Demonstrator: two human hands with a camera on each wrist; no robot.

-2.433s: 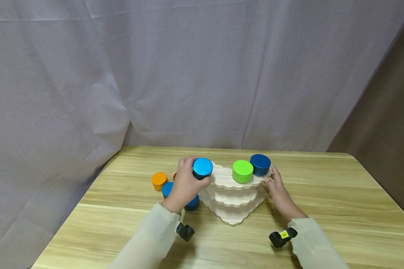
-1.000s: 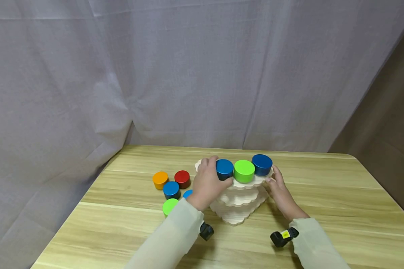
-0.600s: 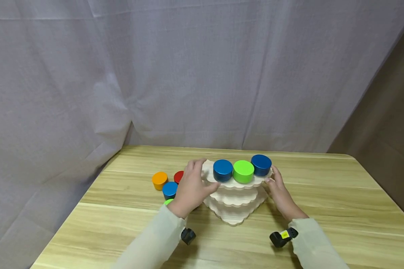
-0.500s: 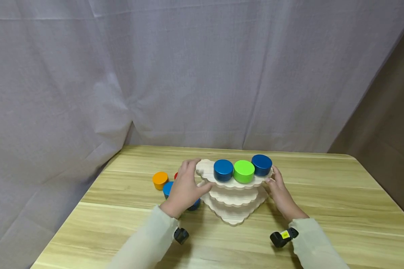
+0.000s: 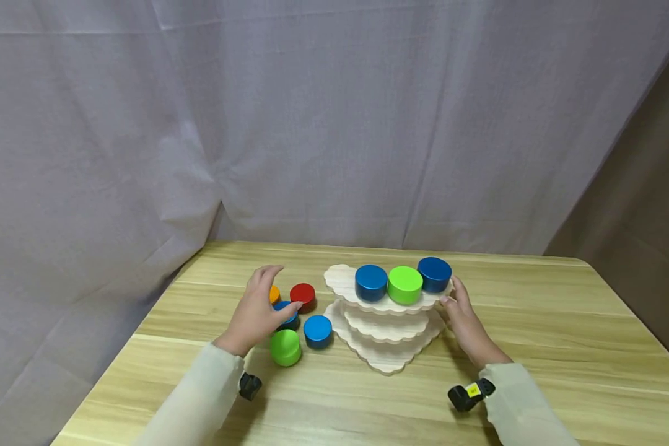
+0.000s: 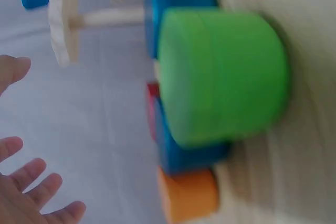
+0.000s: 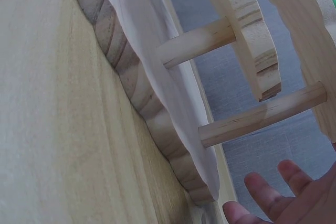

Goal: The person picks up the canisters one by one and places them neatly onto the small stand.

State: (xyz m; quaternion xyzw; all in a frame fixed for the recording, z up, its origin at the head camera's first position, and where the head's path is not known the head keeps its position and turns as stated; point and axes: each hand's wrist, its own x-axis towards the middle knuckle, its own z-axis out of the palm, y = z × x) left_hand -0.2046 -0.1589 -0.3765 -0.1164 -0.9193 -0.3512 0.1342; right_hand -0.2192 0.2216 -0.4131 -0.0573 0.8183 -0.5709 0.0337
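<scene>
A blue cylinder (image 5: 371,284) stands leftmost of three atop the rack (image 5: 387,324), seemingly placed; the left hand (image 5: 253,314), empty and spread, has moved left to the loose cylinders (image 5: 303,297); the right hand (image 5: 468,327) pinches the rack's right end.

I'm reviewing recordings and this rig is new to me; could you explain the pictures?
No machine here: just a person's two bare hands. The wide view comes from a head camera, the other two from wrist cameras. On the wooden table are a three-tiered wooden stand and five canisters: orange, red, green and two blue. The top tier bears three more: blue, green and dark blue. The left hand, fingers spread near the table's canisters, holds nothing; the right hand holds the top tier's edge.
</scene>
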